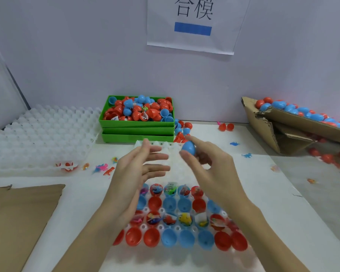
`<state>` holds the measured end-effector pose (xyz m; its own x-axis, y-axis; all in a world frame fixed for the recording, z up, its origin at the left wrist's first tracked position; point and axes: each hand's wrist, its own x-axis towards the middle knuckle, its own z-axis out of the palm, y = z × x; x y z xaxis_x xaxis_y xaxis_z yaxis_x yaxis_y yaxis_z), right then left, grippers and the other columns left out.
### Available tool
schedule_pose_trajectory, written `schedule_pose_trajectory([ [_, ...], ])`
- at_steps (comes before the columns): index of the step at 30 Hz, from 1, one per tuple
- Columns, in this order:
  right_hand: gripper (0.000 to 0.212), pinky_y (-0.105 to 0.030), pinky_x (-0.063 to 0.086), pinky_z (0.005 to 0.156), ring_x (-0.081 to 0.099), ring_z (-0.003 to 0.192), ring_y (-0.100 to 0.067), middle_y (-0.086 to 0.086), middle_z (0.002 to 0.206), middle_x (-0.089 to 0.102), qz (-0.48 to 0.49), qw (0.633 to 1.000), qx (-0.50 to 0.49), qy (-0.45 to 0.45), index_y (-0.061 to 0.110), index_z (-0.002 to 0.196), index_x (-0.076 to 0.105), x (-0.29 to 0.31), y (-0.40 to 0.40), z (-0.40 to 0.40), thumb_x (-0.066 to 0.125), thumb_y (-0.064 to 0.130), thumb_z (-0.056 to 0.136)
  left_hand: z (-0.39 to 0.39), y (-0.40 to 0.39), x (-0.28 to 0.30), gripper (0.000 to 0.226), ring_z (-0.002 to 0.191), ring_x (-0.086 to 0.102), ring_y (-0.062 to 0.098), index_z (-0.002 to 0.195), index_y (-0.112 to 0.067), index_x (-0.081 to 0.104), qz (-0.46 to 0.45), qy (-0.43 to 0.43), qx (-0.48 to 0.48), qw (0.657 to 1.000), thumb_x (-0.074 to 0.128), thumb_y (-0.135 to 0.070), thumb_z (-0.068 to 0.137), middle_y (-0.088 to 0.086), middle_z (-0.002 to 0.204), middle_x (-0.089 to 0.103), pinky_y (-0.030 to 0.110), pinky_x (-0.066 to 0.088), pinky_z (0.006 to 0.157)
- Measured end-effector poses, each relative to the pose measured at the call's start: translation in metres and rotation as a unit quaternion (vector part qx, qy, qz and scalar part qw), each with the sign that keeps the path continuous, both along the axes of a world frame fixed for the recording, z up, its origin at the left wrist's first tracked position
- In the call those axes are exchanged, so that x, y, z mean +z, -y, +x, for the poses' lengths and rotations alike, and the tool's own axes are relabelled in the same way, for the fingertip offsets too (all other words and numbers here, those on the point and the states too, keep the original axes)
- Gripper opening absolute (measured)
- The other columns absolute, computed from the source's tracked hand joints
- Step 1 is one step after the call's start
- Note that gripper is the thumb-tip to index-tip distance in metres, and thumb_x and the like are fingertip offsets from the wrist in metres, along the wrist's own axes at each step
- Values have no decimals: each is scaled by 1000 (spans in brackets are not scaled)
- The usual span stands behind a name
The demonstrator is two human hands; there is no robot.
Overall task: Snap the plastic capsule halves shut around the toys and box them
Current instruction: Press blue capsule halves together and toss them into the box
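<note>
White covering spreads over the work table, smooth and matte, and plain pale walls close it in at the far side and on the left. On the far wall hangs a paper sign with dark characters and a solid blue bar.

At the near middle lies a clear moulded tray, its cups set in rows. Glossy red and blue capsule halves sit open-side up in the nearest rows, some bare, some bearing small bright toys in wrappers. The far part of this tray shows only its pale cups.

Both hands are raised above the tray. The left hand is spread wide, fingers straight and pointing right, holding nothing. The right hand pinches a closed blue capsule, egg-shaped and shiny, between thumb and fingers, with the forefinger stretched over its top.

Farther back, stacked green plastic bins with square walls hold a heap of loose red and blue shells. More shells lie just right of the bins. At the far left sits a stack of frosted, bumpy trays. A flat sheet of brown cardboard lies at the near left. At the far right a torn corrugated cardboard box, tilted, is filled with finished red and blue capsules. Tiny plastic dinosaur figures are scattered across the white covering.
</note>
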<state>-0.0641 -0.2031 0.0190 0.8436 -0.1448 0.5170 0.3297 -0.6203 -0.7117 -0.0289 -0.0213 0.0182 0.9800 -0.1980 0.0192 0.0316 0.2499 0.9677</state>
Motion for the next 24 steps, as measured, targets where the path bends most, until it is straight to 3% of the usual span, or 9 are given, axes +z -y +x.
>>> schedule_pose_trajectory([
  [3,26,-23,58,77,73,96,-15,0,98,79,285,947,56,-134,21,126,69,21,31,21,64,27,101,2,-5,2,55,63,68,21,81,-7,77,-32,-29,34,999,42,-37,111,12,74,71,36,53,69],
  [6,46,-30,59,92,72,113,-24,-15,122,74,639,748,173,-41,-2,135,57,56,90,44,59,29,102,3,-7,4,55,58,59,20,74,-7,73,-35,-27,37,998,43,-34,111,11,66,62,35,48,64],
  [7,57,-33,59,94,71,116,-28,-20,127,70,692,696,193,-4,-8,139,48,67,109,49,54,37,104,2,-7,3,55,58,59,20,73,-7,72,-31,-24,34,999,44,-34,111,12,66,61,35,48,63],
  [8,65,-35,59,94,69,119,-31,-23,130,68,701,686,194,7,-10,140,41,74,124,53,49,45,105,2,-7,3,55,58,59,21,72,-8,72,-26,-21,31,999,44,-34,111,13,66,61,35,48,62],
  [10,63,-34,59,92,69,120,-30,-20,127,71,627,765,139,-41,-4,138,43,71,139,56,45,50,106,1,-6,5,57,58,60,22,68,-10,73,-16,-17,22,999,45,-34,111,14,65,62,35,48,63],
  [12,42,-30,58,87,72,114,-22,-10,118,76,502,859,40,-90,4,130,60,52,140,51,46,38,109,0,-5,5,58,57,60,22,66,-11,73,-9,-13,19,1000,45,-34,111,13,65,62,35,48,62],
  [15,18,-20,57,71,76,88,-10,-2,102,79,216,967,-94,-95,17,111,74,14,135,31,58,21,106,0,-5,5,58,56,60,21,64,-13,74,3,-4,20,1000,46,-34,111,11,65,63,30,50,59],
  [19,9,-17,49,66,69,79,-5,11,91,75,-90,972,-116,-183,27,99,77,-10,127,12,70,21,98,0,-3,5,59,55,60,20,62,-15,74,11,-1,16,1000,47,-35,110,10,64,63,31,49,59],
  [24,18,-21,55,77,66,87,-5,13,97,73,-145,953,-87,-250,31,104,76,-4,124,2,57,33,104,-2,-3,5,58,57,61,20,63,-17,75,29,11,10,999,47,-36,110,10,65,64,29,50,59],
])
